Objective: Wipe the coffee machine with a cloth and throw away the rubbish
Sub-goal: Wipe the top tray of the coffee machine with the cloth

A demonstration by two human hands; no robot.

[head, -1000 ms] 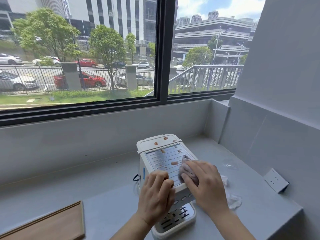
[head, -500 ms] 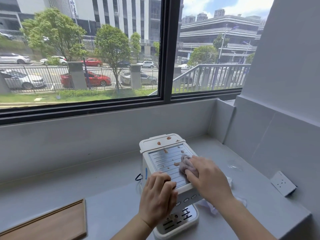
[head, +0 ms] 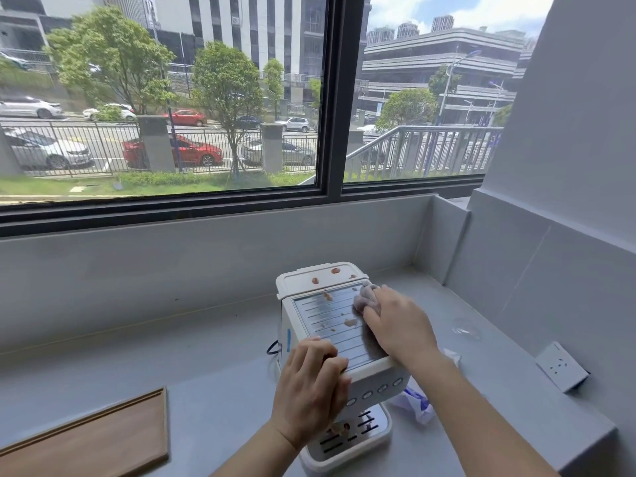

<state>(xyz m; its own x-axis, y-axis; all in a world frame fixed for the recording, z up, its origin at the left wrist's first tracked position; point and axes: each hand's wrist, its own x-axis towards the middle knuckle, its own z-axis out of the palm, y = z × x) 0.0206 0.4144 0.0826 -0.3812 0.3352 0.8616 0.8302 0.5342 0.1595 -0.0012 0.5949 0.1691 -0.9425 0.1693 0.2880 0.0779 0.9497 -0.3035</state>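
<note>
Right hand point(head: 399, 325) slid crumpled cloth point(head: 366, 299) up the ribbed metal top point(head: 327, 325).

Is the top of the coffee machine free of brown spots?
No, brown spots lie on the coffee machine top, left of the cloth.

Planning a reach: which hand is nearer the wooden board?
Left. Left hand grips the coffee machine's front, right of the wooden board; right hand, holding the cloth, is farther right.
</note>
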